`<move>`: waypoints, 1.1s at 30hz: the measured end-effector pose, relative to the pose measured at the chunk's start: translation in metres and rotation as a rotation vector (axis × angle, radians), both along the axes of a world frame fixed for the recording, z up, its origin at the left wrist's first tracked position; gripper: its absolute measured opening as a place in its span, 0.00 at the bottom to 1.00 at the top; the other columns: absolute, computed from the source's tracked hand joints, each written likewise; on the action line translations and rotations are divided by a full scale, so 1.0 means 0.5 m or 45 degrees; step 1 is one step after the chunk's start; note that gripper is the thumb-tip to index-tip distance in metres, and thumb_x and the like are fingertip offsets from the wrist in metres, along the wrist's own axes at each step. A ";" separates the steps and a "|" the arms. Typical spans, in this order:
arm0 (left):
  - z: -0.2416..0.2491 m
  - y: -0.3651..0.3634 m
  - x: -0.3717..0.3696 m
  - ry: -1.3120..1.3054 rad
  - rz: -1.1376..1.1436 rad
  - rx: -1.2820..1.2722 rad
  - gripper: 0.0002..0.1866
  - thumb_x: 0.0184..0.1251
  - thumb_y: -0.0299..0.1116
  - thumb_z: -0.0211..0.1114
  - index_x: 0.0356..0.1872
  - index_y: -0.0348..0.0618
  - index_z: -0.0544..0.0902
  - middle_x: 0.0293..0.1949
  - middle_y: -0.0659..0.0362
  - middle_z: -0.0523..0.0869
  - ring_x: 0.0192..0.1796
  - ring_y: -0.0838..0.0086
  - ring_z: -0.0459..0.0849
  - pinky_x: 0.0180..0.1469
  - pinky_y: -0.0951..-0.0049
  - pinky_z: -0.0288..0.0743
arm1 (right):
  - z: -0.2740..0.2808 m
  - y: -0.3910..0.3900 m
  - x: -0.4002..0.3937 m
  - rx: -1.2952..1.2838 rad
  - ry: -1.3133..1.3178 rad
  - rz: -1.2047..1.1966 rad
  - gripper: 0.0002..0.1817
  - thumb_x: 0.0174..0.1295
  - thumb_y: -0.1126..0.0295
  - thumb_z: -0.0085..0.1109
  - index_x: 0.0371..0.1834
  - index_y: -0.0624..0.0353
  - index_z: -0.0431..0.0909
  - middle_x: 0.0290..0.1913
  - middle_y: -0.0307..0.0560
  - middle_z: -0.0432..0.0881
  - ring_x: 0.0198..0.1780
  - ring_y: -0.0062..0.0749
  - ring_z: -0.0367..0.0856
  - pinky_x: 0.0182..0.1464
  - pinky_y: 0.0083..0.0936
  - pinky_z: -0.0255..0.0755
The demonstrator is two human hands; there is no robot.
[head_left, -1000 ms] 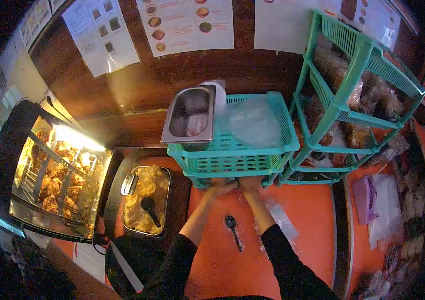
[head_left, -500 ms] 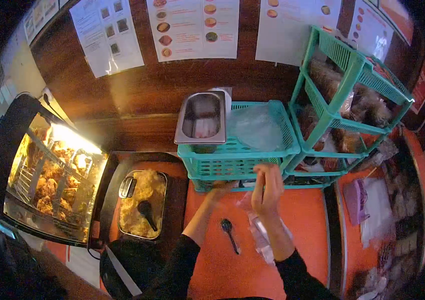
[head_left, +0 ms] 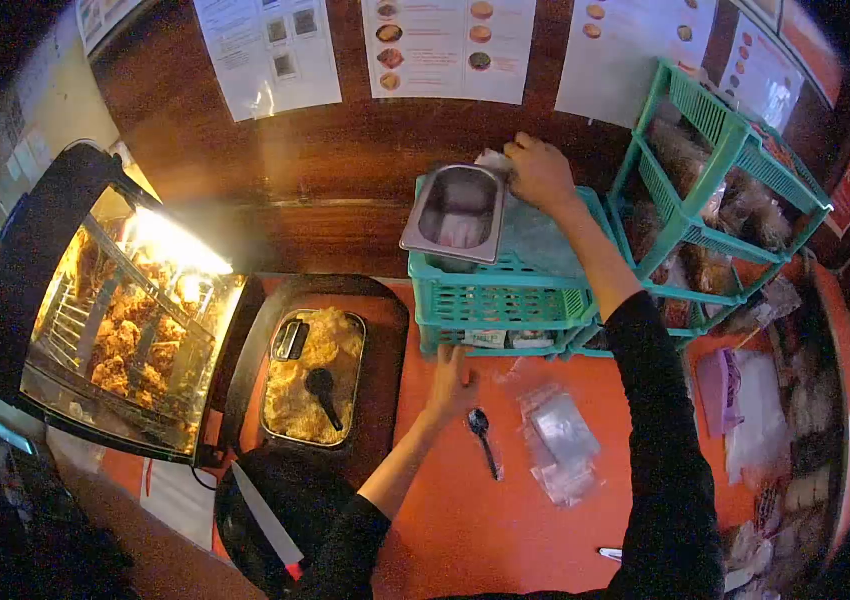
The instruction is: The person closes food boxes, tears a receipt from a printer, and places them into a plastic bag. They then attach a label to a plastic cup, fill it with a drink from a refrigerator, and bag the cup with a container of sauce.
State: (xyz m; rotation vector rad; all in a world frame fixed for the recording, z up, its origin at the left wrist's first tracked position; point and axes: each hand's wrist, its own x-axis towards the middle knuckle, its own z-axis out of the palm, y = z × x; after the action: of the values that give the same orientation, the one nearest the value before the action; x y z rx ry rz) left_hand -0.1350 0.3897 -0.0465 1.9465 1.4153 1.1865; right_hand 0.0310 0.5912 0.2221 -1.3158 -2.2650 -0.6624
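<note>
My right hand (head_left: pixel 540 172) reaches over the green plastic basket (head_left: pixel 500 300). Its bent fingers are at a white paper-like piece (head_left: pixel 493 160) behind the metal container (head_left: pixel 457 210), seemingly pinching it. In front of the basket, my left hand (head_left: pixel 453 388) is held with fingers stretched and thumb apart, nothing in it. Beside that hand, a black spoon (head_left: pixel 483 440) lies on the orange counter (head_left: pixel 445 520). Clear plastic bags (head_left: pixel 560 440) lie to the spoon's right. A translucent bluish sheet (head_left: pixel 540 235) covers part of the basket's top, partly behind my right forearm.
A tray of shredded food (head_left: pixel 290 400) holds a black spoon (head_left: pixel 323 395). At left stands a lit display case (head_left: pixel 135 330) of fried pieces. A knife (head_left: pixel 267 515) rests on a black round surface. A tiered green rack (head_left: pixel 690 225) with bagged goods stands right.
My right hand has moved from before the basket up to its back edge, by the white piece. My left hand has drawn back slightly from the basket front. The view has shifted.
</note>
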 end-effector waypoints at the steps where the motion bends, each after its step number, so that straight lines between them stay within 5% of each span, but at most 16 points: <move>1: -0.013 0.006 -0.011 0.009 -0.039 0.008 0.27 0.49 0.24 0.65 0.55 0.36 0.72 0.57 0.38 0.69 0.60 0.40 0.67 0.58 0.54 0.68 | 0.006 -0.009 0.009 0.006 0.003 -0.004 0.17 0.49 0.67 0.60 0.44 0.58 0.76 0.45 0.51 0.74 0.47 0.48 0.79 0.47 0.43 0.74; 4: -0.006 -0.010 -0.025 -0.076 0.036 0.108 0.18 0.50 0.22 0.62 0.45 0.38 0.78 0.49 0.42 0.75 0.52 0.44 0.74 0.53 0.56 0.72 | 0.034 -0.098 0.031 0.327 0.164 -0.263 0.16 0.53 0.68 0.59 0.44 0.61 0.76 0.44 0.54 0.77 0.45 0.51 0.79 0.47 0.42 0.73; 6: 0.019 -0.025 -0.035 -0.191 0.073 0.063 0.13 0.52 0.21 0.61 0.41 0.37 0.79 0.43 0.44 0.76 0.48 0.48 0.76 0.50 0.60 0.74 | 0.029 -0.153 0.060 0.546 0.656 -0.195 0.11 0.57 0.68 0.58 0.41 0.60 0.75 0.44 0.57 0.81 0.44 0.53 0.80 0.42 0.44 0.73; 9: 0.070 -0.067 -0.044 -0.405 0.235 0.022 0.05 0.56 0.20 0.57 0.34 0.35 0.79 0.35 0.50 0.78 0.40 0.59 0.78 0.44 0.68 0.74 | -0.002 -0.333 0.081 -0.086 1.431 0.106 0.12 0.62 0.66 0.59 0.40 0.63 0.75 0.26 0.47 0.80 0.27 0.28 0.77 0.30 0.26 0.70; 11: 0.063 -0.081 -0.052 -0.495 0.354 0.037 0.04 0.59 0.20 0.55 0.31 0.35 0.78 0.32 0.53 0.78 0.37 0.66 0.79 0.41 0.72 0.73 | -0.104 -0.429 0.088 -0.803 1.512 0.130 0.14 0.57 0.66 0.65 0.41 0.63 0.79 0.28 0.39 0.80 0.29 0.22 0.76 0.34 0.21 0.71; 12: 0.040 -0.088 -0.057 -0.742 0.326 -0.093 0.04 0.61 0.21 0.53 0.31 0.34 0.77 0.32 0.55 0.77 0.37 0.70 0.78 0.40 0.74 0.71 | -0.234 -0.440 0.109 -0.897 0.954 0.008 0.16 0.56 0.67 0.65 0.44 0.66 0.79 0.31 0.38 0.81 0.33 0.21 0.77 0.35 0.23 0.72; 13: 0.024 -0.095 -0.061 -0.981 0.291 -0.231 0.05 0.63 0.22 0.51 0.31 0.34 0.77 0.31 0.57 0.77 0.38 0.74 0.77 0.39 0.75 0.70 | -0.246 -0.462 0.080 -1.662 1.133 0.045 0.19 0.55 0.66 0.66 0.47 0.66 0.78 0.34 0.40 0.83 0.36 0.22 0.79 0.38 0.28 0.73; 15: 0.017 -0.110 -0.052 -0.954 0.302 -0.294 0.06 0.63 0.23 0.50 0.32 0.35 0.76 0.32 0.59 0.74 0.37 0.76 0.75 0.39 0.74 0.69 | -0.493 -0.420 0.035 -1.225 1.367 0.238 0.17 0.55 0.67 0.64 0.46 0.64 0.78 0.36 0.46 0.84 0.37 0.32 0.81 0.40 0.33 0.74; 16: 0.023 -0.114 -0.039 -0.779 0.381 -0.168 0.06 0.63 0.23 0.50 0.32 0.35 0.76 0.33 0.59 0.73 0.36 0.76 0.74 0.39 0.74 0.69 | -0.564 -0.380 0.006 -1.007 1.315 -0.017 0.16 0.56 0.66 0.62 0.45 0.63 0.79 0.38 0.49 0.84 0.37 0.38 0.81 0.41 0.36 0.74; 20: 0.037 -0.112 -0.002 -0.161 0.323 0.102 0.08 0.56 0.21 0.53 0.37 0.35 0.75 0.39 0.51 0.70 0.39 0.63 0.72 0.41 0.67 0.69 | -0.732 -0.209 -0.112 -0.462 1.105 -0.331 0.14 0.56 0.65 0.58 0.43 0.60 0.79 0.42 0.54 0.83 0.40 0.55 0.79 0.45 0.47 0.72; 22: 0.004 -0.084 0.007 0.319 0.159 0.183 0.22 0.50 0.22 0.56 0.50 0.30 0.70 0.49 0.40 0.70 0.52 0.44 0.69 0.52 0.54 0.68 | -0.753 -0.155 -0.150 -0.216 1.353 -0.039 0.16 0.57 0.57 0.56 0.41 0.54 0.81 0.43 0.53 0.82 0.47 0.55 0.78 0.50 0.51 0.69; 23: 0.009 -0.071 0.012 0.327 0.153 0.194 0.22 0.50 0.22 0.56 0.50 0.30 0.70 0.49 0.40 0.70 0.52 0.44 0.69 0.52 0.54 0.68 | -0.754 -0.135 -0.146 -0.204 1.364 -0.039 0.16 0.57 0.57 0.56 0.41 0.54 0.81 0.43 0.53 0.82 0.47 0.55 0.78 0.50 0.51 0.69; 25: 0.021 -0.040 0.017 0.439 -0.021 0.300 0.29 0.50 0.24 0.57 0.56 0.26 0.65 0.57 0.36 0.67 0.61 0.42 0.65 0.61 0.50 0.63 | -0.763 -0.106 -0.129 -0.047 0.652 0.051 0.13 0.54 0.61 0.60 0.41 0.53 0.82 0.40 0.48 0.83 0.44 0.46 0.79 0.47 0.44 0.71; 29: -0.006 0.033 0.021 0.627 0.146 0.226 0.30 0.52 0.28 0.58 0.59 0.29 0.65 0.59 0.36 0.68 0.65 0.42 0.63 0.65 0.49 0.60 | -0.780 -0.102 -0.100 -0.230 1.039 -0.072 0.16 0.59 0.56 0.53 0.43 0.52 0.81 0.46 0.44 0.82 0.47 0.48 0.78 0.49 0.47 0.70; 30: -0.030 0.060 0.017 0.711 0.148 0.215 0.30 0.53 0.30 0.58 0.60 0.31 0.66 0.59 0.37 0.69 0.64 0.44 0.66 0.65 0.49 0.60 | -0.656 -0.181 -0.099 -0.375 0.759 -0.261 0.20 0.61 0.53 0.48 0.49 0.52 0.78 0.53 0.47 0.79 0.54 0.51 0.74 0.54 0.52 0.65; 33: -0.077 0.115 0.018 0.739 0.138 0.201 0.29 0.55 0.32 0.58 0.60 0.34 0.67 0.58 0.39 0.72 0.61 0.46 0.70 0.64 0.49 0.61 | -0.620 -0.204 -0.080 -0.518 0.473 -0.408 0.28 0.62 0.46 0.44 0.60 0.50 0.72 0.62 0.51 0.72 0.63 0.51 0.67 0.63 0.52 0.58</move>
State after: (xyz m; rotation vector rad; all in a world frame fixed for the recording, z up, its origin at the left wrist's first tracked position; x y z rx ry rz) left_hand -0.1262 0.4471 -0.0851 2.4850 1.7650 0.8233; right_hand -0.0091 0.4891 -0.0880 -1.8426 -1.9599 -0.0311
